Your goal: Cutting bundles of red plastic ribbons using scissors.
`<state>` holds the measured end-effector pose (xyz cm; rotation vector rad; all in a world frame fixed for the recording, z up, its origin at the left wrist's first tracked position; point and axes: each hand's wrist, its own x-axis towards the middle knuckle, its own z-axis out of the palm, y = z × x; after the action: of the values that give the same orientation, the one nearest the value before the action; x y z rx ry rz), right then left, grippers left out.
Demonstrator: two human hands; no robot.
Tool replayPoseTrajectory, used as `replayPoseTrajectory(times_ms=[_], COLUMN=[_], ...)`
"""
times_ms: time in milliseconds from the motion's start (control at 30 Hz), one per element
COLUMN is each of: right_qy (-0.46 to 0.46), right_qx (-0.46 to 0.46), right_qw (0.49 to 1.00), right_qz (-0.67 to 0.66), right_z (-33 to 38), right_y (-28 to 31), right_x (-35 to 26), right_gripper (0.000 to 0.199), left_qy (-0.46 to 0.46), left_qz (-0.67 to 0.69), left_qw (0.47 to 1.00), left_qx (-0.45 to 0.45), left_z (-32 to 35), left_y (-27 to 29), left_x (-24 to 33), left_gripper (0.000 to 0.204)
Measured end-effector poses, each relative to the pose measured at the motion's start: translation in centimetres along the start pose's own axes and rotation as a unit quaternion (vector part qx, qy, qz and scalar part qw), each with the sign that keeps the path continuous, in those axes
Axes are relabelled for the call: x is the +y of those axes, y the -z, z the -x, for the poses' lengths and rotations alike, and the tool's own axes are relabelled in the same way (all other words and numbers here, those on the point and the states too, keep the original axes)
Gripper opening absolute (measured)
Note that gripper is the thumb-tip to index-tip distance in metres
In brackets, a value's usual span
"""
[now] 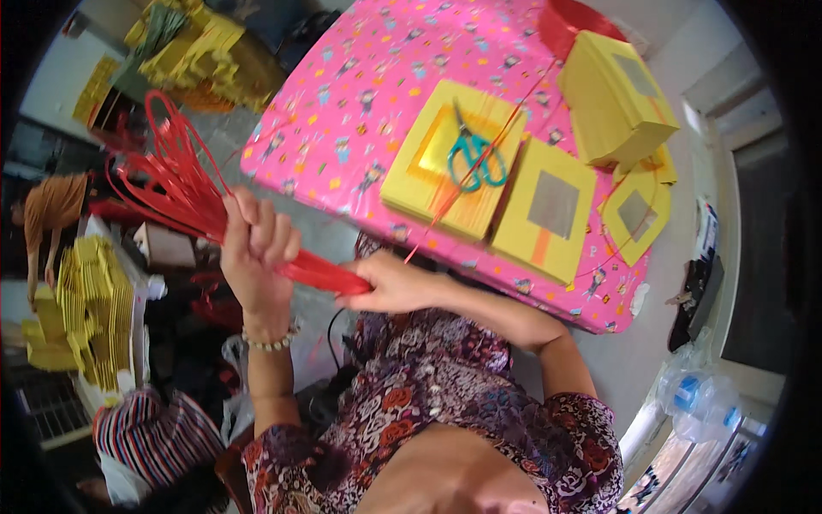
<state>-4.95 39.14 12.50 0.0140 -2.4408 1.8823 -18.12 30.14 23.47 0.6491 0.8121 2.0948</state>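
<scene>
A thick bundle of shiny red plastic ribbon [317, 272] runs between my two hands in front of my body. My left hand [257, 236], with a beaded bracelet at its wrist, is closed around the bundle's middle. Beyond that fist, loose red loops fan out toward the upper left. My right hand [390, 283] grips the bundle's other end, close to the table's front edge. Teal-handled scissors [473, 163] lie on a stack of yellow cards [407, 184] on the table. Beside it sits a second yellow stack with a grey window [548, 206].
The table [334, 111] wears a pink patterned cover. A taller yellow stack [599, 103] and a red ribbon roll [578, 26] stand at its far right. Two other people [56, 210] are at the left, near more yellow stacks [94, 300]. A plastic water bottle [702, 407] is at the lower right.
</scene>
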Motion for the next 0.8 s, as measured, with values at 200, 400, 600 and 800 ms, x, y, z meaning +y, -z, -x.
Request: replayPoseTrajectory(times_ms=[200, 400, 600, 800], right_qy=[0.024, -0.008, -0.085, -0.11], right_qx=[-0.038, -0.069, -0.061, -0.049], right_qw=[0.991, 0.98, 0.979, 0.956], right_qz=[0.125, 0.186, 0.177, 0.266], right_z=[0.9, 2.9, 6.5, 9.5], right_y=[3.3, 8.1, 12.2, 15.4], right_x=[1.0, -0.1, -2.7, -5.1], right_gripper=[0.021, 0.024, 0.027, 0.032], left_qy=[-0.099, -0.234, -0.268, -0.371], left_qz=[0.029, 0.036, 0.047, -0.129], left_qw=[0.994, 0.97, 0.962, 0.822], left_qx=[-0.03, -0.063, -0.012, 0.413], left_z=[-0.1, 1.7, 3.0, 2.4], left_y=[2.0, 4.8, 13.9, 23.8], left_x=[6.2, 13.4, 19.9, 18.3], left_gripper=[0.026, 0.025, 0.032, 0.031])
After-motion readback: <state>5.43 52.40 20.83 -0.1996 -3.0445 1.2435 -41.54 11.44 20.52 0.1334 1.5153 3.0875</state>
